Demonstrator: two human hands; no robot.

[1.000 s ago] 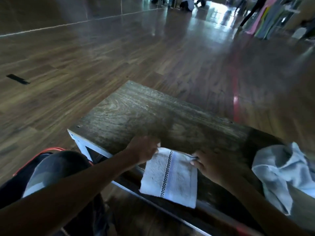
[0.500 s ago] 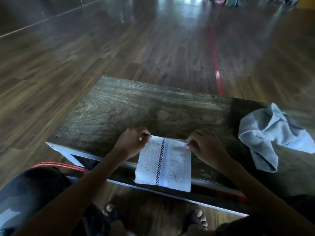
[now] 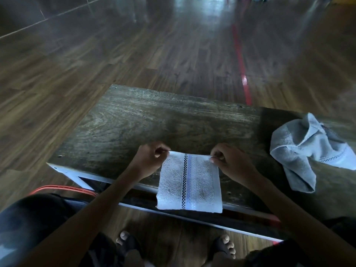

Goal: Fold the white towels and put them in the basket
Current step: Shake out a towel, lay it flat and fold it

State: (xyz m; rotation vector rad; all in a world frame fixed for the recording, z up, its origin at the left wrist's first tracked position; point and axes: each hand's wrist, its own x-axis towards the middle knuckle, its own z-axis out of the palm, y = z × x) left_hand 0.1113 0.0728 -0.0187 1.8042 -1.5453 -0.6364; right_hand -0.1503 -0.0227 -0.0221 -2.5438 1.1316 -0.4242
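White terry with a checked stripe, the towel [image 3: 189, 182] lies folded into a narrow strip at the near edge of the table [image 3: 154, 120], its lower end hanging over the edge toward you. Your left hand [image 3: 148, 160] pinches the far left corner between curled fingers and thumb. Your right hand [image 3: 229, 160] pinches the far right corner the same way.

Gripping both far corners at once lets you hold that edge taut and square. I judge this sets up the next fold, most likely carrying the far edge toward you to meet the hanging end. The overhang probably helps, since the cloth's own weight pulls it flat.

A second towel [image 3: 308, 149] sits crumpled at the table's right end, well apart, out of your folding space until its turn. A red rim [image 3: 65, 188] shows by your left knee, below the table. It may be the basket, but too little of it shows to be sure.
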